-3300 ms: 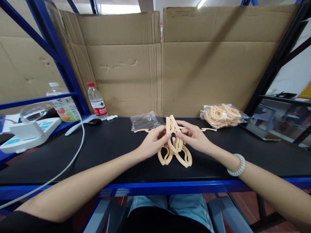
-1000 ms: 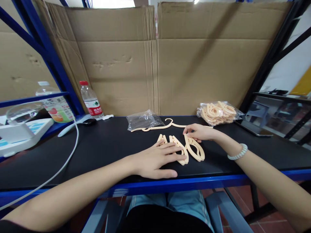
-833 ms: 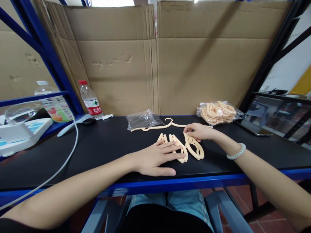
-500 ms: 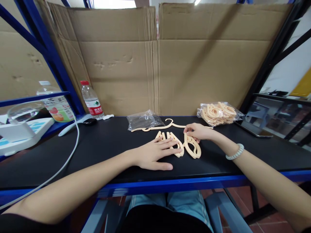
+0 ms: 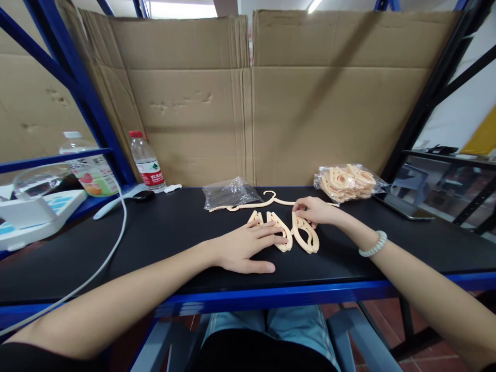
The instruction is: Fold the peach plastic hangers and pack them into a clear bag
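Observation:
Several cream folded hangers lie in a row on the black tabletop. My left hand [image 5: 246, 249] rests flat with its fingers spread across the left and middle folded hangers [image 5: 285, 238], partly hiding them. At the right end of the row, my right hand [image 5: 313, 211] has its fingertips closed on the upper end of another folded hanger [image 5: 314, 243], whose lower loop sits on the table. Behind both hands lies an unfolded cream hanger [image 5: 248, 205], its hook pointing to the back.
A clear plastic bag [image 5: 230, 193] lies behind the unfolded hanger. A bag of folded hangers [image 5: 346, 182] is at the back right, near a dark flat device [image 5: 405, 207]. At the back left stands a water bottle [image 5: 149, 165]; a white cable [image 5: 116, 240] crosses the left side.
The right hand and the folded hanger in its fingers have shifted very slightly left, closer to the middle one. The left hand stays nearly still.

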Available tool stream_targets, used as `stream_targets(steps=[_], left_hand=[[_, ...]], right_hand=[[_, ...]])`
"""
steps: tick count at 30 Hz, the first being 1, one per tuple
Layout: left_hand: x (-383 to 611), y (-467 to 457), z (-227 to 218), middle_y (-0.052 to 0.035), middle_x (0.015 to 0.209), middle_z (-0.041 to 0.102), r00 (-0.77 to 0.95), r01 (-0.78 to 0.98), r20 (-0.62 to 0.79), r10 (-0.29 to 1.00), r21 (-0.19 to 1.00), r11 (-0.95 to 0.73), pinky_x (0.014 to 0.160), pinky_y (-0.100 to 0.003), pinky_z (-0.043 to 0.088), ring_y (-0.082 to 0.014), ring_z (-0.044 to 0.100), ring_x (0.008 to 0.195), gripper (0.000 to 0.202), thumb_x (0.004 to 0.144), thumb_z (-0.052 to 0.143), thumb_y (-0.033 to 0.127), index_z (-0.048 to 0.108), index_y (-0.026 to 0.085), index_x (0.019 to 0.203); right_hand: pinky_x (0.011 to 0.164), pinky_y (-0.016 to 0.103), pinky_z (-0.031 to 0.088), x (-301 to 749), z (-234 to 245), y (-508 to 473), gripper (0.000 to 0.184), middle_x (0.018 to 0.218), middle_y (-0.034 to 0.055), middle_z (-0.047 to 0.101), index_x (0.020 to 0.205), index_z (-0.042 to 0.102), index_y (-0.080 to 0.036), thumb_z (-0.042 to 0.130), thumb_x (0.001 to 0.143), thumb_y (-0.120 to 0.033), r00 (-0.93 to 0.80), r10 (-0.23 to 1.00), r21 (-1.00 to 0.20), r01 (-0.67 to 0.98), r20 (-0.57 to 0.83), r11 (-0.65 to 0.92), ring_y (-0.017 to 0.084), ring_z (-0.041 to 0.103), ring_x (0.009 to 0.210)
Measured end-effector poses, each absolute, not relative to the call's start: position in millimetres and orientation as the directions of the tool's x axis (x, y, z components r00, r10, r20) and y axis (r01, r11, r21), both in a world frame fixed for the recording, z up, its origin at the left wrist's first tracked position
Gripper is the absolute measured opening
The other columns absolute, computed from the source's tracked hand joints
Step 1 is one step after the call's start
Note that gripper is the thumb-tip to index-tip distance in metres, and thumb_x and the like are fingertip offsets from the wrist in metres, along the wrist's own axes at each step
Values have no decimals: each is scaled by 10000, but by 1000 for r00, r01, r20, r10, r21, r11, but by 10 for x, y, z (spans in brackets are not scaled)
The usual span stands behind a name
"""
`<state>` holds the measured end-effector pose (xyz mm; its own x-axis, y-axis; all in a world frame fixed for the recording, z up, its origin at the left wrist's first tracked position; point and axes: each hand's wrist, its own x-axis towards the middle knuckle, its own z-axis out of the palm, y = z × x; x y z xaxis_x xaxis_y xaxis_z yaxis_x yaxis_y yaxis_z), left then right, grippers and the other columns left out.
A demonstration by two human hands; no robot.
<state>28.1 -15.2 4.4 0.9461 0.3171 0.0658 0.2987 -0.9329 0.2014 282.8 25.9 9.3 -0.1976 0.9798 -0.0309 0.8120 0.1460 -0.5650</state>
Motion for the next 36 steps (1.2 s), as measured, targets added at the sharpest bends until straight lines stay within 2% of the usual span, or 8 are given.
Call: stream_targets(steps=[4,8,13,17,22,25,30,36], left_hand=[[295,-134,40,-85,1501,291,945,288,98,313,209,-934,1139,-525,107,-276,203,1401,604,902,491,471,296,248,1428],[285,-61,57,-95,1414,426,896,292,287,338,191,-937,1110,-427,261,-239,359,1321,497,931,453,391,356,215,1386],[135,249,-1,-107,1126,612,698,572,412,585,171,-802,924,-387,446,-231,558,1047,305,926,390,266,542,160,1168],[-11,514,-111,-115,1104,623,577,734,388,718,139,-665,917,-397,451,-252,565,1033,290,861,445,225,570,138,1108],[-70,615,-160,-153,1122,599,539,804,375,755,39,-593,937,-419,432,-295,536,1065,357,833,471,250,568,100,1142],[-77,638,-161,-157,1153,587,518,819,364,774,48,-571,958,-420,416,-303,526,1095,381,834,475,285,562,106,1159],[-94,709,-183,-173,1190,589,507,822,323,799,96,-561,985,-431,387,-308,531,1114,417,836,470,282,537,81,1196],[-90,703,-178,-171,1077,609,493,822,344,799,117,-557,931,-419,421,-290,566,1016,369,826,489,276,578,86,1129]], right_hand=[[340,169,464,2846,104,265,129,791,51,619,905,622,-109,498,868,-112,-187,982,-546,824,-17,148,66,542,400],[323,179,417,2971,114,342,157,833,61,647,924,640,-113,496,867,-138,-164,982,-496,848,91,188,47,498,340],[360,184,419,3227,141,485,162,771,63,664,887,665,-107,513,839,-136,-99,971,-424,887,215,184,87,539,426],[369,186,445,3369,148,560,174,857,79,683,939,663,-111,531,828,-132,-52,983,-429,894,178,125,107,570,491],[408,206,488,3400,83,609,275,1045,108,670,1095,622,-89,539,836,-128,-98,990,-449,884,97,132,94,570,497],[478,238,509,3389,8,657,323,1113,108,656,1155,613,-115,558,841,-166,-154,983,-359,916,101,181,110,598,525],[781,313,498,3365,-104,755,196,966,90,693,971,704,-137,608,806,-182,-247,951,-214,934,188,285,224,645,866],[757,275,473,3329,-112,745,97,851,42,695,836,692,-162,605,796,-173,-292,934,-246,908,206,338,188,644,822]])
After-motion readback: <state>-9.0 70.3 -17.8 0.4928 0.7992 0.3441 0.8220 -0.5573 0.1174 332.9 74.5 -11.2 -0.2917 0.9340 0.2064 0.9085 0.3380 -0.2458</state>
